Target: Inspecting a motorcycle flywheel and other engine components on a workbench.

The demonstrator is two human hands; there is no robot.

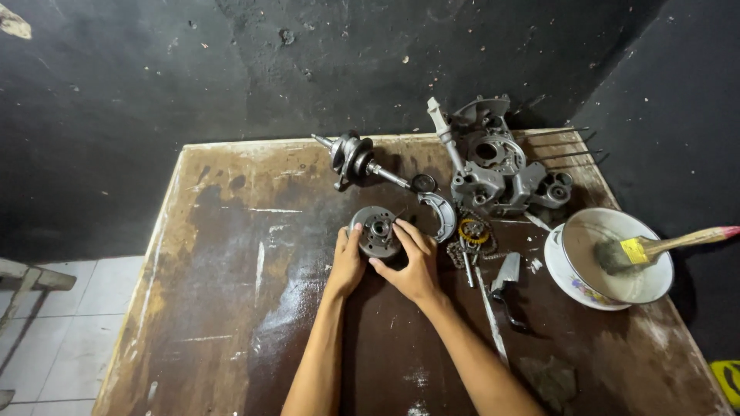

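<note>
My two forearms reach up from the bottom edge onto a worn, stained brown table [231,308] set against a black wall. Far right, a grey engine crankcase half [493,166] lies stripped, with a white bowl [574,281] holding a paintbrush [640,250] just in front of it. A crankshaft [354,158] lies apart at the table's back. Between my hands sits a round grey clutch-like disc [378,231], already out of the case. My left hand [347,266] cups its left edge; my right hand [412,266] has fingertips curled over its top. A chain and small gear [472,235] lie loose beside them, so I judge the teardown well advanced, nothing reassembled
</note>
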